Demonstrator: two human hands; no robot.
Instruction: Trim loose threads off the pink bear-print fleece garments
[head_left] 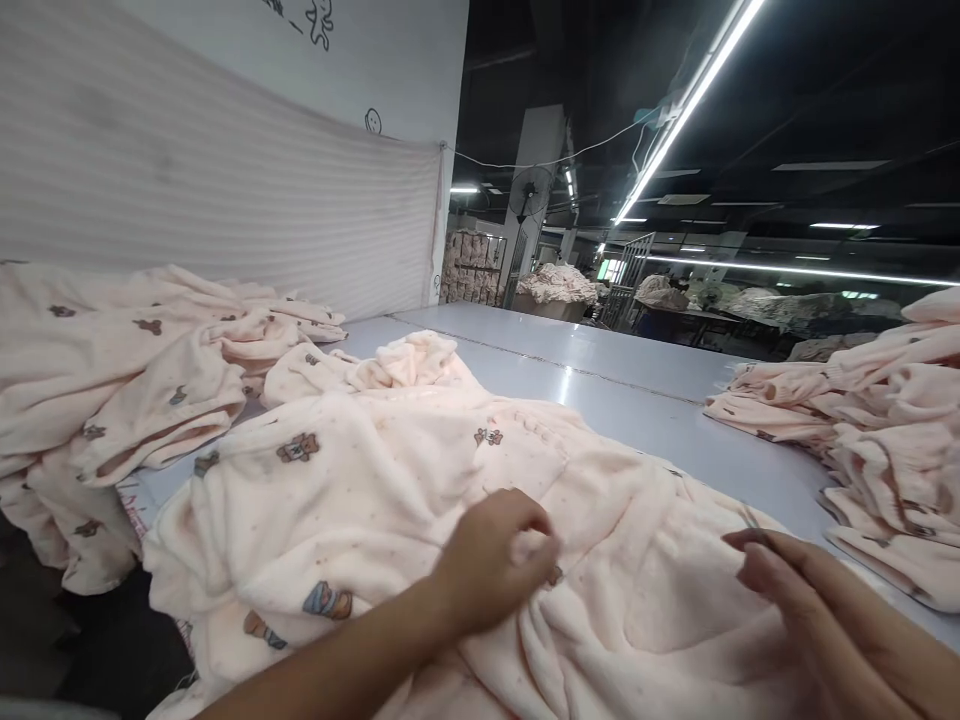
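A pale pink fleece garment with printed brown bears lies crumpled across the table in front of me. Over its middle is my left hand, with fingers curled and the thumb close to the fingertips. Whatever the pinch holds, if anything, is too blurred to make out. At the right, my right hand is closed above the garment's edge. From its fingertips sticks out the thin tip of a small pointed metal tool, the rest of it hidden by the fingers.
More pink bear-print garments are heaped at the left, some hanging over the table edge, and in a stack at the right. The pale table reaches back beside a striped cloth. Full bins and racks stand farther off.
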